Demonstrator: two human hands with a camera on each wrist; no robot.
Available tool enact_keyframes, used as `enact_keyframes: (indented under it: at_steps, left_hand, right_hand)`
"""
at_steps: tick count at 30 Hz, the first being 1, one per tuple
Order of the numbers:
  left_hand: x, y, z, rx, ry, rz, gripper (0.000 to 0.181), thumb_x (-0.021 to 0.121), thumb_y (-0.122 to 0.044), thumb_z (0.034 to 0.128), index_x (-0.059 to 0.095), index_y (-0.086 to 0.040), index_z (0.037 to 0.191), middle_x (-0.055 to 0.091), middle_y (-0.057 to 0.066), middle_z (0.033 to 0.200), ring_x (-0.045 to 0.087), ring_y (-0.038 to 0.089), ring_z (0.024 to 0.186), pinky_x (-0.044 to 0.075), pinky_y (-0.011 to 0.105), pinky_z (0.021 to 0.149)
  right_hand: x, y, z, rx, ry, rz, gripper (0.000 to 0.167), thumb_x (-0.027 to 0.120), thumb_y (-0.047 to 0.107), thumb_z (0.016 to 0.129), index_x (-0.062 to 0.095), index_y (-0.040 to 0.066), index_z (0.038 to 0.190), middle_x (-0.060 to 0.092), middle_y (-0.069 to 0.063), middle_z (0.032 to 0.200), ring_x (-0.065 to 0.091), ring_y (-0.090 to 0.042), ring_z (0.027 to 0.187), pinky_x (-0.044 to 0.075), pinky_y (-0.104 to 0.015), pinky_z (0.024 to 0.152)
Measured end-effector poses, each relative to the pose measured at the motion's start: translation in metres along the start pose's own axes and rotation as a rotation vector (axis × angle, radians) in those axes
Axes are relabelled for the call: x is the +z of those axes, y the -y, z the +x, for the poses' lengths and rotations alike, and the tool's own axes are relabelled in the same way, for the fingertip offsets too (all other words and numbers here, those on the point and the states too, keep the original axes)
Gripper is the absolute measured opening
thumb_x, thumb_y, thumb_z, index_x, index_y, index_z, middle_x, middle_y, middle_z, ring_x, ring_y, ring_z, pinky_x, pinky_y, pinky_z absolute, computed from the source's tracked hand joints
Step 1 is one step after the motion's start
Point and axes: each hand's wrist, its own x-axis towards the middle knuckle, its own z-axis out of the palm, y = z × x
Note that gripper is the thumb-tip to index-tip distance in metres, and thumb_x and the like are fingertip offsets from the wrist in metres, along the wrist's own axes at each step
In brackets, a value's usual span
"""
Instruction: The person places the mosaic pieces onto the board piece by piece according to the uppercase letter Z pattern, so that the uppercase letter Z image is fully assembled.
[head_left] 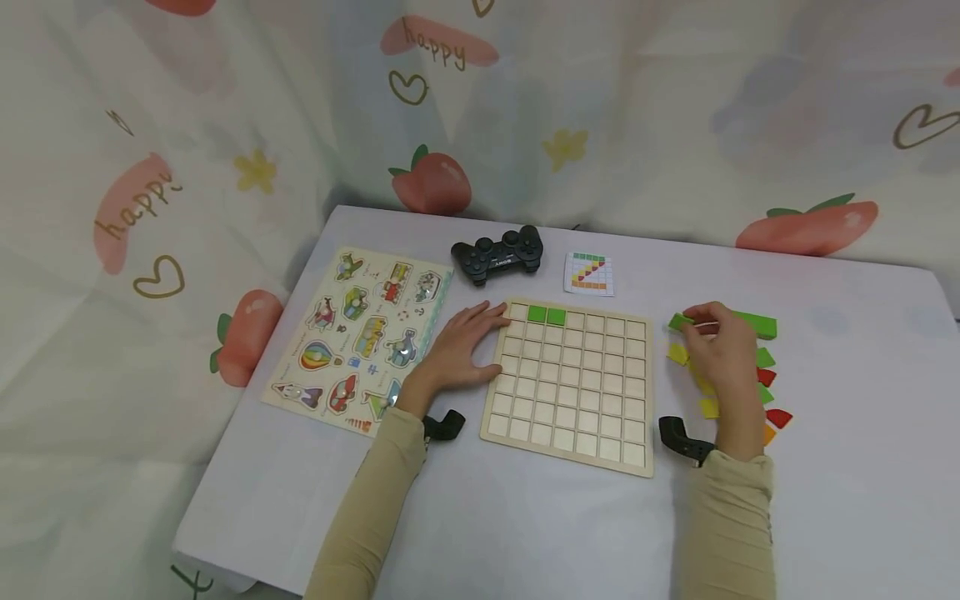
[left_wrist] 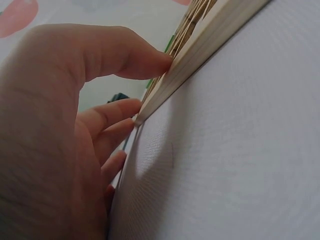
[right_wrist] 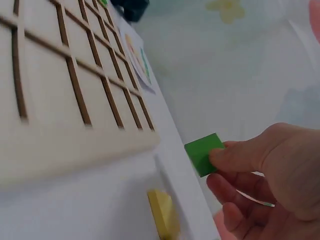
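Note:
A wooden grid board [head_left: 566,463] lies in the middle of the table, with two green squares [head_left: 546,315] side by side in its top row. My left hand [head_left: 457,348] touches the board's left edge, thumb and fingertips against the rim; the left wrist view shows the thumb [left_wrist: 150,65] on the wooden side. Right of the board, my right hand [head_left: 720,342] pinches a green square block [right_wrist: 202,154] between thumb and fingers, held off the table. A yellow piece [right_wrist: 164,215] lies below it in the right wrist view.
Green blocks [head_left: 757,325], yellow [head_left: 677,354], red [head_left: 778,417] and orange pieces lie around and under my right hand. Behind the board are a black game controller [head_left: 498,254] and a small pattern card [head_left: 588,274]. A picture puzzle board [head_left: 330,325] lies at the left.

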Motion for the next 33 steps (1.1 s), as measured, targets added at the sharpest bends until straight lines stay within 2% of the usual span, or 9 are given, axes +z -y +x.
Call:
enact_keyframes:
  at_steps: [4,6,8,11,14,17,21,26,33]
  left_hand:
    - [0.002,0.001,0.001,0.002,-0.001,-0.002,0.076,0.064,-0.043,0.0759,0.046,-0.022,0.146,0.026,-0.007,0.161,0.015,0.018,0.149,0.006,0.034,0.120]
    - [0.003,0.002,0.002,0.006,-0.004,-0.004,0.076,0.064,-0.043,0.0759,0.046,-0.022,0.146,0.026,-0.007,0.161,0.015,0.018,0.149,0.006,0.033,0.120]
    - [0.005,0.002,0.003,0.008,-0.003,0.000,0.076,0.064,-0.044,0.0756,0.046,-0.022,0.146,0.026,-0.007,0.161,0.015,0.018,0.149,0.007,0.033,0.120]
    - [0.006,0.001,0.002,0.008,0.001,-0.004,0.076,0.064,-0.045,0.0755,0.046,-0.022,0.146,0.026,-0.007,0.161,0.015,0.017,0.149,0.007,0.034,0.120]
    - [0.006,0.001,0.001,0.003,0.007,-0.004,0.077,0.064,-0.045,0.0755,0.046,-0.022,0.146,0.025,-0.007,0.161,0.015,0.017,0.149,0.007,0.034,0.120]
    - [0.006,0.000,-0.001,-0.004,0.015,0.000,0.077,0.064,-0.046,0.0756,0.045,-0.022,0.146,0.025,-0.008,0.161,0.014,0.016,0.149,0.007,0.034,0.120]
    - [0.005,-0.001,-0.002,-0.006,0.022,0.003,0.077,0.064,-0.045,0.0764,0.044,-0.023,0.147,0.024,-0.008,0.162,0.013,0.016,0.150,0.006,0.034,0.120]
    - [0.002,-0.001,-0.002,-0.008,0.010,-0.002,0.077,0.065,-0.043,0.0761,0.044,-0.022,0.147,0.024,-0.008,0.162,0.013,0.017,0.150,0.005,0.034,0.120]
    - [-0.001,-0.001,0.000,-0.020,0.024,0.009,0.077,0.064,-0.044,0.0771,0.044,-0.022,0.148,0.023,-0.008,0.162,0.011,0.016,0.150,0.003,0.033,0.120]
  right_hand:
    - [0.031,0.022,0.004,-0.117,-0.033,0.137,0.022,0.060,0.009,0.095,0.065,-0.003,0.113,0.065,-0.021,0.102,0.057,-0.023,0.092,0.040,-0.019,0.072]
    - [0.049,0.032,0.004,-0.173,-0.004,0.202,0.020,0.062,0.007,0.094,0.067,-0.003,0.111,0.067,-0.020,0.099,0.057,-0.017,0.088,0.041,-0.014,0.071]
    - [0.064,0.041,0.003,-0.217,0.043,0.256,0.019,0.063,0.007,0.093,0.068,-0.003,0.109,0.067,-0.019,0.097,0.059,-0.017,0.086,0.043,-0.014,0.070]
    - [0.082,0.048,0.000,-0.259,0.082,0.237,0.017,0.063,0.005,0.093,0.068,-0.003,0.108,0.067,-0.019,0.098,0.062,-0.024,0.088,0.049,-0.024,0.073]
    - [0.093,0.050,-0.002,-0.275,0.054,0.163,0.017,0.063,0.002,0.092,0.067,-0.003,0.108,0.065,-0.019,0.101,0.063,-0.033,0.090,0.050,-0.039,0.074]
    - [0.097,0.049,-0.003,-0.303,0.015,0.089,0.018,0.064,0.000,0.091,0.069,-0.003,0.107,0.062,-0.020,0.104,0.065,-0.036,0.090,0.049,-0.048,0.074]
    - [0.097,0.050,-0.002,-0.325,-0.003,0.050,0.017,0.064,0.002,0.091,0.072,-0.004,0.105,0.057,-0.020,0.105,0.063,-0.036,0.089,0.047,-0.049,0.071]
    - [0.095,0.054,-0.001,-0.323,0.021,0.010,0.018,0.063,0.007,0.093,0.073,-0.002,0.104,0.058,-0.019,0.105,0.057,-0.035,0.092,0.046,-0.049,0.072]
    - [0.092,0.057,0.001,-0.317,0.084,-0.015,0.018,0.064,0.009,0.093,0.073,-0.001,0.105,0.061,-0.018,0.109,0.059,-0.036,0.096,0.048,-0.051,0.075]
